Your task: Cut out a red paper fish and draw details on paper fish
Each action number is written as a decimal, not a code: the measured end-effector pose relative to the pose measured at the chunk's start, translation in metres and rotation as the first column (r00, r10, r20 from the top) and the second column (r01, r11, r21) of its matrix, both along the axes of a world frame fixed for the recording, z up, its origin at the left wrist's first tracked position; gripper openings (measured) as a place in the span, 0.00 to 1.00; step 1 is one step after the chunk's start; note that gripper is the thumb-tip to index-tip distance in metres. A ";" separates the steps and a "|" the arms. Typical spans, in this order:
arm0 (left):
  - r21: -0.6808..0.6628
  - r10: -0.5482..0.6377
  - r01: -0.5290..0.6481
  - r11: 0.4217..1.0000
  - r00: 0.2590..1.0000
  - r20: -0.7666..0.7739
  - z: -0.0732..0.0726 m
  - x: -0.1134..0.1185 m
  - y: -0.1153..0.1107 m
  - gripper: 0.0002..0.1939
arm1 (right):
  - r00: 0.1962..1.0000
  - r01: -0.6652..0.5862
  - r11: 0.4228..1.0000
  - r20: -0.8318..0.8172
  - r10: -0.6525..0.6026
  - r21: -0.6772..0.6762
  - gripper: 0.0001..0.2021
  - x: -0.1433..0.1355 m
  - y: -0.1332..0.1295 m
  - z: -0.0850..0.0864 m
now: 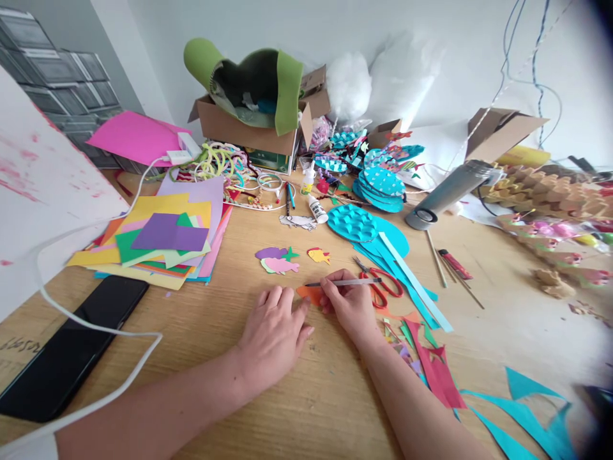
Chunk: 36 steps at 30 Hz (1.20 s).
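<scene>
In the head view, my right hand (350, 308) is closed round a slim pen (357, 282), its tip pointing left over a small orange paper piece (311, 294). My left hand (275, 326) lies on the table beside that paper, fingers stretched out, with thumb and forefinger at its edge. Red-handled scissors (378, 287) lie just beyond my right hand. Farther back are fish-shaped cutouts: a purple one (269, 253), a pink one (281, 265) and a yellow-and-red one (318, 255). A white fish drawing (297, 222) lies behind them.
Stacked coloured paper (170, 233) and a black phone (71, 345) with a white cable (103, 329) are at left. Blue egg-carton pieces (352, 223), a metal flask (447, 191) and paper scraps (433, 364) lie right. A glue bottle (317, 209) and a cardboard box (249, 131) stand behind.
</scene>
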State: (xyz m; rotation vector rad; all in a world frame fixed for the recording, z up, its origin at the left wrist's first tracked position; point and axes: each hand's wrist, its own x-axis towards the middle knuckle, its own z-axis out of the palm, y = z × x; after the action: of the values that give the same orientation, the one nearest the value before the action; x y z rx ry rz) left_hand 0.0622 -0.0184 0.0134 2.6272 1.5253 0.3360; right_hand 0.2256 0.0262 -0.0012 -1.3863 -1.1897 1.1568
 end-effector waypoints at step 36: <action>-0.020 -0.035 0.036 0.999 0.998 0.057 -0.003 0.000 0.001 0.17 | 0.999 -0.041 0.999 0.014 0.041 -0.015 0.14 0.002 0.002 -0.004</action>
State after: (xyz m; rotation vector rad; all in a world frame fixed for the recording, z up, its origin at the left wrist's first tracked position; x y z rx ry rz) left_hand 0.0625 -0.0172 0.0106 2.6021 1.4559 0.3857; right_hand 0.2275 0.0283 -0.0057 -1.3894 -1.2275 1.1881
